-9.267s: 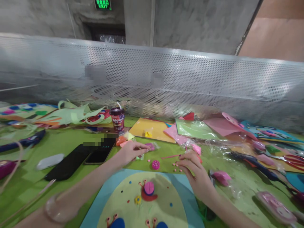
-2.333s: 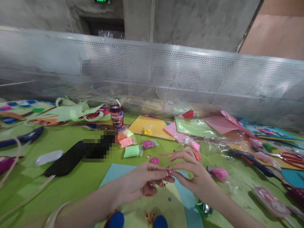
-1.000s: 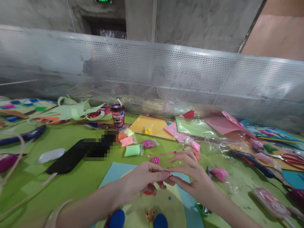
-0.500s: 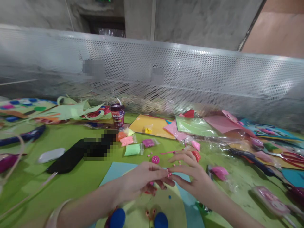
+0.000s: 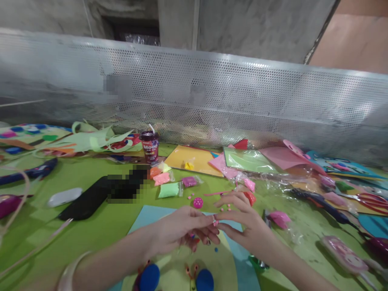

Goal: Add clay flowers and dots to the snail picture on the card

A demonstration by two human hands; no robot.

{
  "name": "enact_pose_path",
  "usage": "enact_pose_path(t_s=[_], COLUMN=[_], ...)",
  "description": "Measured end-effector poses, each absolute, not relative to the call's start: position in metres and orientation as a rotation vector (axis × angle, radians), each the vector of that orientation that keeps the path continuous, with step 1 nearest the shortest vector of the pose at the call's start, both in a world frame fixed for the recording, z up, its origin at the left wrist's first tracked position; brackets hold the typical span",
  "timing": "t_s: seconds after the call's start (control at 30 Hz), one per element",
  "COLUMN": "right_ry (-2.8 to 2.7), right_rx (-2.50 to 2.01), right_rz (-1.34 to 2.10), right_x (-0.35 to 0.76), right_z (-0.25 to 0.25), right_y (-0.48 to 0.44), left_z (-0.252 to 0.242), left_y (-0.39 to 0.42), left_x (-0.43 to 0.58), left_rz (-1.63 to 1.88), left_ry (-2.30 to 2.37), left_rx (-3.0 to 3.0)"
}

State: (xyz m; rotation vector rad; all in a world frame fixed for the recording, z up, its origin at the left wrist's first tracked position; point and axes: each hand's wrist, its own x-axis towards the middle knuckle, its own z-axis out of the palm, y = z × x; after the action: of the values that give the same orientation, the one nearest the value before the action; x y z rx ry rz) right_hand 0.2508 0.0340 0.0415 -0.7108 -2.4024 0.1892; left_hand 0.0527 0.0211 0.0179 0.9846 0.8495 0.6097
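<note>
My left hand (image 5: 184, 226) reaches in from the lower left, its thumb and fingers pinching a small pink clay piece (image 5: 215, 222). From the right, my right hand (image 5: 242, 218) touches the same piece with thumb and index fingertips, the other fingers spread. Both hands hover over a light blue sheet (image 5: 145, 216) bearing a pale yellow round shape (image 5: 224, 258). Two dark blue discs (image 5: 205, 279) lie low on it, with small orange forked pieces between and beside them. Just beyond the hands are a pink dotted ball (image 5: 198, 203) and tiny pink bits.
Clay packets (image 5: 169, 190), a lidded cup (image 5: 149, 147) and a yellow sheet (image 5: 188, 159) lie beyond the hands. At left are a black phone (image 5: 87, 200) and a white case (image 5: 65, 197). Red-handled scissors (image 5: 372, 202) and a glue gun (image 5: 324, 206) are at right. A perforated metal panel (image 5: 212, 97) stands behind.
The fingers of my left hand have shifted slightly beneath the pink piece. The view has moved a little; otherwise the hands stay nearly where they were.
</note>
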Motion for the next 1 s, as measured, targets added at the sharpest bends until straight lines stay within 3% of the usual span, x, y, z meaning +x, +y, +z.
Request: enact_pose_path(t_s=[1.0], right_ry=[-2.375], right_rx=[-0.714], right_rz=[0.295], right_x=[0.2501], right_z=[0.0423], right_y=[0.0349], left_z=[0.0151], left_y=[0.0247], left_x=[0.0527], left_rz=[0.614], left_ry=[0.87], left_rx=[0.991])
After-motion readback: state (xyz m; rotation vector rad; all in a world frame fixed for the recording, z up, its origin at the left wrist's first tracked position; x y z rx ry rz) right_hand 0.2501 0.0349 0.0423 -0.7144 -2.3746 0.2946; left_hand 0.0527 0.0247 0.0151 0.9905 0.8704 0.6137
